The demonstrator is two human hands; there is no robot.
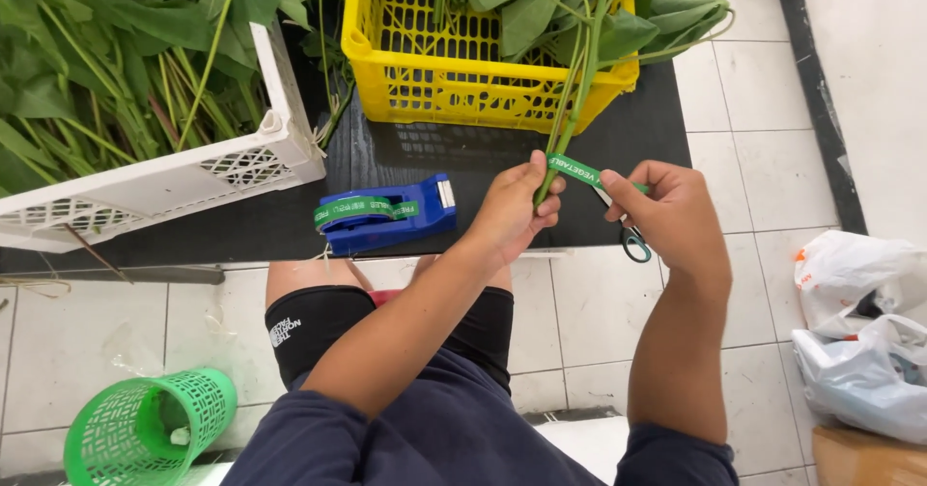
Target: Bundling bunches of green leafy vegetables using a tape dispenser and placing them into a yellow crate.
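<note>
Mid-frame, the left hand (512, 211) grips the stems (570, 100), which run upward into the yellow crate (386, 71); the right hand (666, 216) pinches green tape (579, 170) across them, scissors (632, 240) beneath.

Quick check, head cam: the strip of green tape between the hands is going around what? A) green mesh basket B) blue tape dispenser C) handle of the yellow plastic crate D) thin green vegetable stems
D: the left hand pinches the thin green vegetable stems while the right hand pulls the green tape strip taut against them.
</note>
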